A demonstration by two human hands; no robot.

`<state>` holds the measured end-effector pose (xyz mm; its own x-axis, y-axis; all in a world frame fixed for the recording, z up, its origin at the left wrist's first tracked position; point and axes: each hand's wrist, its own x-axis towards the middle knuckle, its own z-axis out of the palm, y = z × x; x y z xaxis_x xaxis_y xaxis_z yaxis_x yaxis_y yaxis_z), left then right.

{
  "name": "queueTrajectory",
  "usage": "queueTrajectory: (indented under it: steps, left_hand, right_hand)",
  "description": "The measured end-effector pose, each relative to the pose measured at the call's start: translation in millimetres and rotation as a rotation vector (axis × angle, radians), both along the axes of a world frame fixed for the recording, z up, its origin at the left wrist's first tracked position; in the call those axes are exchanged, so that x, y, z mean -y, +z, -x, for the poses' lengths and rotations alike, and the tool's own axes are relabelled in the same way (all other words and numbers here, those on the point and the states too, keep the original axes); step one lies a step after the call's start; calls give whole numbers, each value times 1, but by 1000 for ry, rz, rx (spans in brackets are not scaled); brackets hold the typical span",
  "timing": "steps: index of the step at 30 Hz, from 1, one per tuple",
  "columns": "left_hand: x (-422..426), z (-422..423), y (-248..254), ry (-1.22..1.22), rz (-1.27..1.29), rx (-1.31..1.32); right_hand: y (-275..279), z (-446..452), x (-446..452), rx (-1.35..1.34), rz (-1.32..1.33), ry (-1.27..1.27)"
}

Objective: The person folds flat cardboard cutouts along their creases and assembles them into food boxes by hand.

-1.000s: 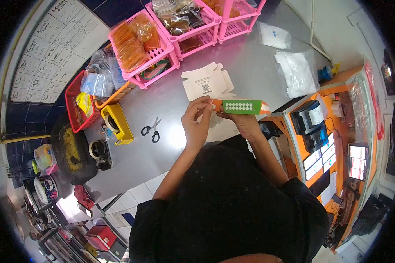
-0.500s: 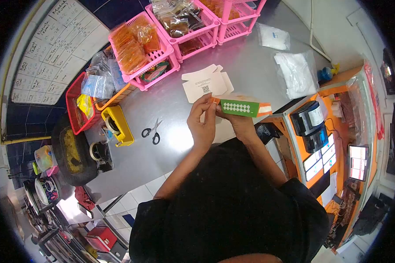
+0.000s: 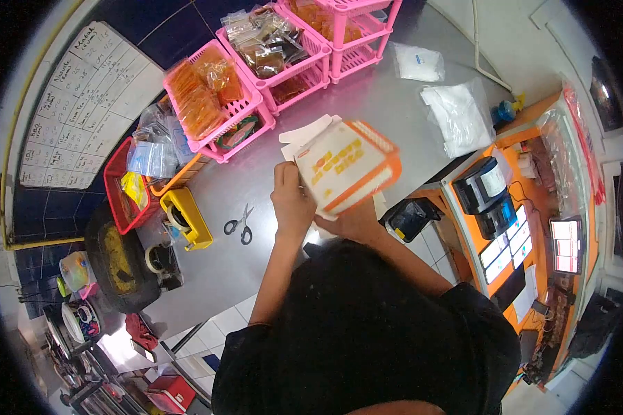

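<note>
Head view: holds a box [image 3: 346, 173] at twelve o'clock, seemingly folded into shape, pinching its eight-o'clock edge with the left hand [image 3: 294, 209], cannot tell the right hand's [image 3: 356, 223] half-hidden grip, with a flat carton [image 3: 306, 131] beyond, at ten o'clock on the table [image 3: 256, 173], left unfolded.

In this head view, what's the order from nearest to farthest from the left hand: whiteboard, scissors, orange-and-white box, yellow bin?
1. Orange-and-white box: right beside the left hand.
2. Scissors: to the hand's left.
3. Yellow bin: farther left, past the scissors.
4. Whiteboard: farthest, at upper left.
</note>
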<state>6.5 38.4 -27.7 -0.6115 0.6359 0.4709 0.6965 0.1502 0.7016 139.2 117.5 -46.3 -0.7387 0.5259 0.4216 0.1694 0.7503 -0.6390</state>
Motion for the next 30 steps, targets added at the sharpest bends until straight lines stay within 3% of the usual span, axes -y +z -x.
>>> queueTrajectory:
  steps: [3,6,8,10,11,13,16,21,23,26,28,30]
  left_hand:
    - [8,-4,-2,3,-12,21]
    - [10,-9,-2,42,-101,140]
    - [10,-11,-1,50,-141,185]
    - [8,-12,-1,46,-138,173]
    - [9,-11,-4,28,-118,163]
    - [9,-11,-18,-11,-78,143]
    - [3,-15,-36,-10,-85,282]
    - [5,-20,-39,-105,-76,348]
    - [6,-19,-39,-124,-77,378]
    - [9,-17,-36,-145,-60,408]
    - [9,-16,-34,-161,-52,448]
    - [9,-16,-34,-181,-53,514]
  right_hand:
    - [-54,1,-8,46,-18,-26]
    - [-87,3,-9,-230,324,16]
    - [-90,0,-8,-237,439,43]
    - [-63,0,-16,-67,46,9]
    - [-68,-1,-16,-34,60,38]
    - [-55,-4,-5,-321,603,109]
    - [-80,-21,3,-780,1541,287]
    - [-178,-8,-31,-157,785,-26]
    - [-58,1,-23,-203,1108,7]
    - [-59,-1,-32,-85,1156,89]
    - [-31,-4,-33,-21,924,102]
    - [-15,-8,-31,-13,921,131]
